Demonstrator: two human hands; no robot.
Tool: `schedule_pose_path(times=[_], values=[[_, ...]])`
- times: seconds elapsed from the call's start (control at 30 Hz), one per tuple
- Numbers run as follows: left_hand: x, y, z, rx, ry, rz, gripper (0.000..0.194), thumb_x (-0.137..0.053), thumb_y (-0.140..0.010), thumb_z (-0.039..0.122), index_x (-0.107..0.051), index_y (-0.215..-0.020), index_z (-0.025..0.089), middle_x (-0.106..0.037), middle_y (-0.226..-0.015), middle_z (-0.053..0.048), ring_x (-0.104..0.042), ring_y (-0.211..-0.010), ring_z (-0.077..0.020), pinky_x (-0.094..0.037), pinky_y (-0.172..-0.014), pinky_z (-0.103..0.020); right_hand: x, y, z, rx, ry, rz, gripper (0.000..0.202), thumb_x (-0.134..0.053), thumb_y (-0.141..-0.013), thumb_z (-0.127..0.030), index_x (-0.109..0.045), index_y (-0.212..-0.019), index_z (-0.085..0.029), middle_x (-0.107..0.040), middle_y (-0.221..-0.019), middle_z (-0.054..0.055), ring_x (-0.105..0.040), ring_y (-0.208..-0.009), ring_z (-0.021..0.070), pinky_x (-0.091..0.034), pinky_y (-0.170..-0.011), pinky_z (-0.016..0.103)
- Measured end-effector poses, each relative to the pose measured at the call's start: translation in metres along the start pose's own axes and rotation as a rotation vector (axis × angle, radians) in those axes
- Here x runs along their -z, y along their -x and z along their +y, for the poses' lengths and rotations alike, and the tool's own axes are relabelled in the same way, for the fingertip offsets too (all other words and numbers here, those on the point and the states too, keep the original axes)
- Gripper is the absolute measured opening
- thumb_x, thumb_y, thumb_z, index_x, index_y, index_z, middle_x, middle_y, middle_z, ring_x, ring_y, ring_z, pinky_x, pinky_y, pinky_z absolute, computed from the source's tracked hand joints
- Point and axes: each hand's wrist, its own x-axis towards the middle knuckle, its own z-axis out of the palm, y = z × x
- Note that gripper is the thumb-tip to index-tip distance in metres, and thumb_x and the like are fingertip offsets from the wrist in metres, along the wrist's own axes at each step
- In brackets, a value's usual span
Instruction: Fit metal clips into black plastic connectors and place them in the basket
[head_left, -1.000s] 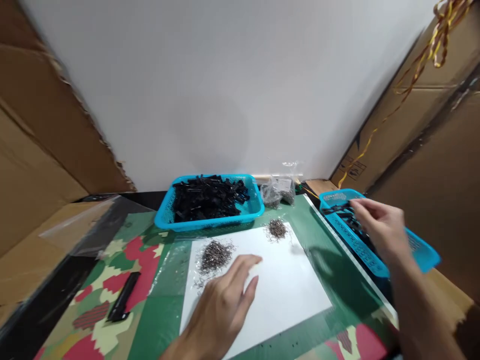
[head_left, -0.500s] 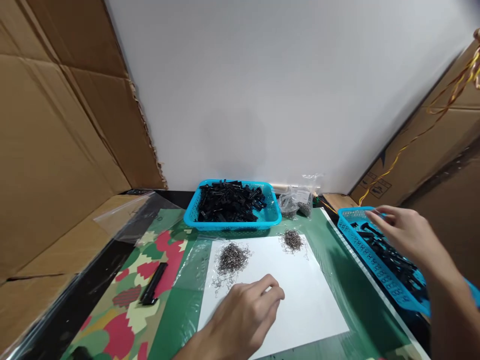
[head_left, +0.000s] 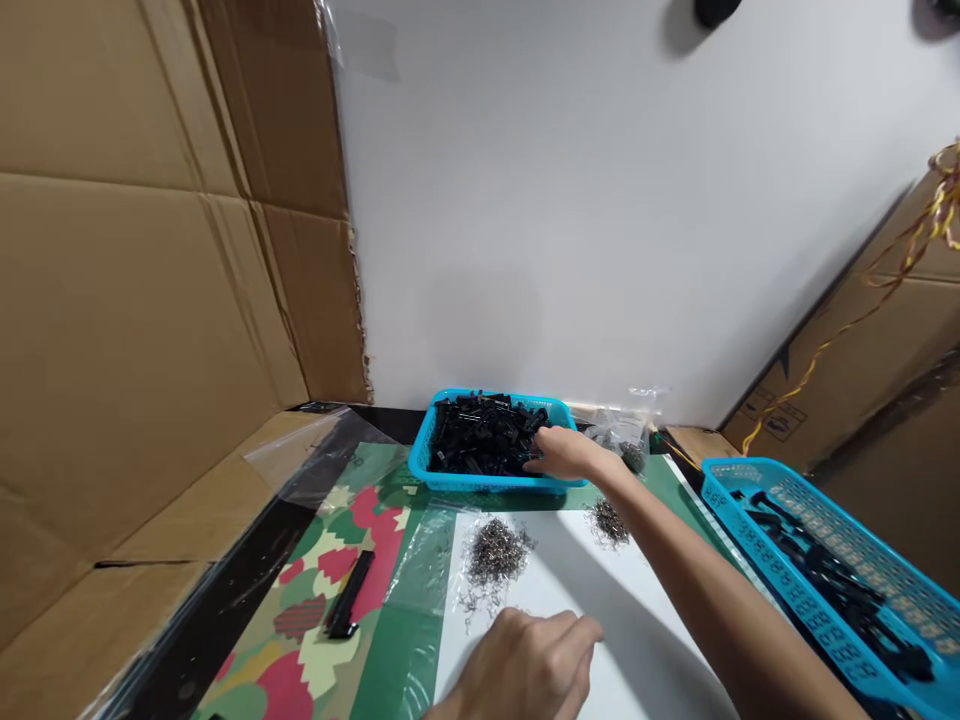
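My right hand (head_left: 566,453) reaches into the right side of the blue basket (head_left: 495,484) at the back. Its fingers are bent around a black plastic part in the heap of black plastic parts (head_left: 480,435); the fingertips are partly hidden. Over the white sheet (head_left: 637,650), my left hand (head_left: 532,665) is closed, thumb and fingers pressed together, and whatever they hold is hidden. Just beyond it lies a pile of small metal pieces (head_left: 497,550), perhaps springs or clips. A smaller metal pile (head_left: 609,522) sits at the sheet's far right, partly behind my right forearm.
On the right stands a second blue basket (head_left: 795,590) with long black parts in it. A long black piece (head_left: 350,597) lies on the patterned mat at left. Clear bags (head_left: 622,440) rest beside the back basket. Cardboard walls (head_left: 150,300) and a white panel enclose the table.
My right hand has moved from over the right basket to the parts in the back basket. My left hand stays closed over the sheet. The view has shifted a little.
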Motion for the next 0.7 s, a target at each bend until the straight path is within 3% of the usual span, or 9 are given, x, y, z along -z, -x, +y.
schedule_pose_path(times=[0.13,0.23,0.33,0.47,0.53,0.6,0.7], values=[[-0.006,0.001,0.0,-0.012,-0.037,0.096,0.035,-0.047,-0.087,0.001,-0.066,-0.111,0.016,-0.069,-0.065,0.001,-0.066,-0.044,-0.021,-0.028,-0.041,-0.037,-0.008,-0.013,0.004,-0.03,0.02,-0.057,0.033,-0.068,-0.105,-0.039,-0.066,-0.131,-0.018,-0.068,-0.131,0.01,-0.071,-0.109,0.0239,-0.062,-0.094,0.045],[-0.006,0.0,0.001,0.001,-0.015,0.137,0.036,-0.045,-0.086,0.0,-0.066,-0.112,0.015,-0.068,-0.062,0.001,-0.065,-0.044,-0.0206,-0.028,-0.041,-0.036,-0.009,-0.013,0.01,-0.033,-0.014,-0.025,0.028,-0.076,-0.098,-0.041,-0.074,-0.109,-0.016,-0.074,-0.107,0.009,-0.071,-0.094,0.0221,-0.059,-0.08,0.035],[-0.003,0.0,0.002,0.009,0.02,0.155,0.036,-0.044,-0.087,0.001,-0.066,-0.111,0.015,-0.067,-0.062,0.001,-0.066,-0.045,-0.0204,-0.031,-0.043,-0.034,-0.004,-0.005,0.013,-0.016,-0.068,0.041,0.02,-0.079,-0.091,-0.035,-0.073,-0.086,-0.016,-0.071,-0.081,0.006,-0.065,-0.076,0.0188,-0.044,-0.062,0.028],[0.005,0.0,0.004,0.05,0.097,0.203,0.037,-0.041,-0.092,0.004,-0.064,-0.119,0.015,-0.073,-0.072,-0.003,-0.067,-0.052,-0.02,-0.036,-0.049,-0.033,0.01,0.022,0.011,0.021,-0.123,0.186,0.01,-0.07,-0.091,-0.027,-0.071,-0.09,-0.017,-0.066,-0.077,0.004,-0.054,-0.068,0.015,-0.032,-0.06,0.029],[0.01,-0.003,0.006,0.177,0.222,0.216,0.033,-0.039,-0.101,0.011,-0.063,-0.121,0.018,-0.073,-0.078,-0.003,-0.066,-0.056,-0.0185,-0.037,-0.053,-0.032,0.018,0.043,0.01,0.048,-0.146,0.23,0.009,-0.069,-0.09,-0.026,-0.07,-0.094,-0.017,-0.062,-0.074,0.001,-0.048,-0.064,0.0131,-0.029,-0.059,0.029],[0.016,-0.006,0.009,0.412,0.448,0.219,0.029,-0.036,-0.11,0.026,-0.063,-0.119,0.022,-0.066,-0.075,0.0,-0.061,-0.059,-0.0167,-0.037,-0.056,-0.029,0.022,0.067,0.011,0.122,-0.199,0.238,0.006,-0.069,-0.089,-0.024,-0.068,-0.091,-0.018,-0.055,-0.068,-0.003,-0.042,-0.061,0.011,-0.028,-0.058,0.029],[0.021,-0.012,0.014,0.773,0.906,0.301,0.04,-0.035,-0.112,0.054,-0.056,-0.129,0.024,-0.056,-0.078,0.003,-0.048,-0.057,-0.0135,-0.036,-0.056,-0.026,0.019,0.102,0.017,0.324,-0.38,0.196,0.005,-0.072,-0.089,-0.021,-0.068,-0.089,-0.019,-0.039,-0.063,-0.008,-0.033,-0.058,0.0092,-0.026,-0.055,0.027]])
